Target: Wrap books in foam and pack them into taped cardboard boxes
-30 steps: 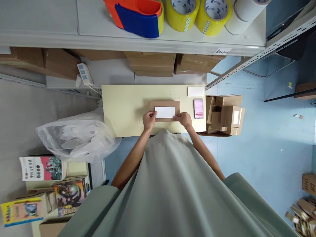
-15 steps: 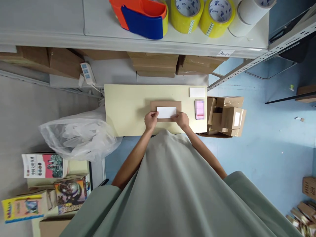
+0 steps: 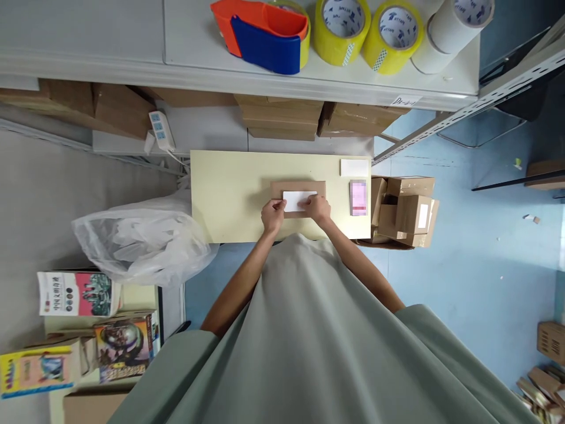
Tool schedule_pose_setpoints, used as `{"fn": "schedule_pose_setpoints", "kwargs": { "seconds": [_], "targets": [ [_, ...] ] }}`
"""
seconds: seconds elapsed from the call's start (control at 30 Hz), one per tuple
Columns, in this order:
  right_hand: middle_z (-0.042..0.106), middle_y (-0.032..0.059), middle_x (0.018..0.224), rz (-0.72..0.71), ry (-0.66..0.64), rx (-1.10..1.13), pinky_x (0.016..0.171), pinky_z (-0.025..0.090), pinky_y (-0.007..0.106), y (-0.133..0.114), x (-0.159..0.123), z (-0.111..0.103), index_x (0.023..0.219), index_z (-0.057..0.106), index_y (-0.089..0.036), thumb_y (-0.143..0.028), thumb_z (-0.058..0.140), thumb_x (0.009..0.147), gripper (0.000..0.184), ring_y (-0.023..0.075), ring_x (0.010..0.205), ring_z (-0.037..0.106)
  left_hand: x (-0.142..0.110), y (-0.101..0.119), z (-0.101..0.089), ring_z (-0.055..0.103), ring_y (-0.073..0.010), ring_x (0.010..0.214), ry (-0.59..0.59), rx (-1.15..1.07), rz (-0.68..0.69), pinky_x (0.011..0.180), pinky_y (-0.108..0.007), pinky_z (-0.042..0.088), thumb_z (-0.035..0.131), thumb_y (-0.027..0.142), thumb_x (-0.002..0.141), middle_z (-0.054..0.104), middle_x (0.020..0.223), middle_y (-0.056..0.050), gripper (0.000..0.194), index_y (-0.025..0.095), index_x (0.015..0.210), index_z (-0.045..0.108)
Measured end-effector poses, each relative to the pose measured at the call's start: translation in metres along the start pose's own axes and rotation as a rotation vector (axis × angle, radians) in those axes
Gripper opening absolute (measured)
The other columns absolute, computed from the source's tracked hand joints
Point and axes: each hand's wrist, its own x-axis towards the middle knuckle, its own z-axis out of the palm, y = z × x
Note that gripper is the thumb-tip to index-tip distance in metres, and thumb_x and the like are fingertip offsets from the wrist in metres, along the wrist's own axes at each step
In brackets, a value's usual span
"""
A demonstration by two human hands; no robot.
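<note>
A small brown cardboard box (image 3: 276,189) lies on the cream tabletop (image 3: 229,194) right in front of me. Over its top face is a white label (image 3: 293,201); whether it is stuck down I cannot tell. My left hand (image 3: 273,215) pinches the label's left edge between thumb and finger. With fingers curled, my right hand (image 3: 318,208) is on the label's right part and covers that end. To the right on the tabletop lie a white slip (image 3: 354,168) and a pink-and-white card or packet (image 3: 358,197).
A shelf above holds a red-and-blue tape dispenser (image 3: 269,41) and yellow tape rolls (image 3: 343,23). On the left hangs a clear plastic bag (image 3: 145,241), above stacked books (image 3: 123,344). Cardboard boxes (image 3: 410,212) stand by the table's right end.
My right hand has slid left from the label's right edge onto its face, fingers more curled. My left hand stays at the left edge. The camera view has shifted slightly.
</note>
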Motion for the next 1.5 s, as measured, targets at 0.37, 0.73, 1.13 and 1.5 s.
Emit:
{"fn": "schedule_pose_setpoints", "kwargs": {
  "seconds": [0.37, 0.73, 1.13, 1.5],
  "targets": [
    [0.084, 0.0106, 0.1, -0.057, 0.035, 0.072, 0.091, 0.061, 0.036, -0.032, 0.03, 0.0, 0.095, 0.082, -0.023, -0.046, 0.063, 0.111, 0.034, 0.0276, 0.1, 0.079, -0.01, 0.017, -0.003, 0.076, -0.0255, 0.095, 0.095, 0.026, -0.037, 0.087, -0.035, 0.052, 0.071, 0.037, 0.1, 0.084, 0.099, -0.006, 0.017, 0.023, 0.097, 0.08],
    [0.081, 0.0092, 0.079, -0.067, -0.118, -0.001, 0.092, 0.06, 0.035, -0.023, -0.012, 0.018, 0.074, 0.077, -0.023, -0.047, 0.069, 0.108, 0.043, 0.0266, 0.094, 0.082, -0.014, 0.022, -0.005, 0.077, -0.0274, 0.101, 0.106, 0.052, -0.006, 0.09, -0.036, 0.053, 0.073, 0.032, 0.099, 0.085, 0.104, -0.007, 0.01, 0.024, 0.095, 0.077],
    [0.083, 0.0103, 0.081, -0.132, -0.048, -0.014, 0.093, 0.059, 0.033, -0.044, 0.021, 0.014, 0.073, 0.077, -0.023, -0.055, 0.065, 0.111, 0.051, 0.026, 0.093, 0.081, -0.009, 0.019, -0.014, 0.078, -0.0269, 0.095, 0.019, 0.098, 0.013, 0.092, -0.037, 0.055, 0.077, 0.025, 0.093, 0.083, 0.098, -0.008, 0.005, 0.023, 0.091, 0.074],
    [0.081, 0.0071, 0.072, -0.132, -0.139, 0.075, 0.087, 0.06, 0.03, -0.043, 0.018, 0.014, 0.063, 0.073, -0.023, -0.053, 0.062, 0.112, 0.059, 0.0214, 0.079, 0.08, 0.004, 0.005, -0.03, 0.068, -0.0221, 0.075, -0.09, 0.08, -0.033, 0.078, -0.035, 0.053, 0.089, 0.018, 0.07, 0.065, 0.072, 0.003, 0.028, 0.024, 0.094, 0.078]
  ]
}}
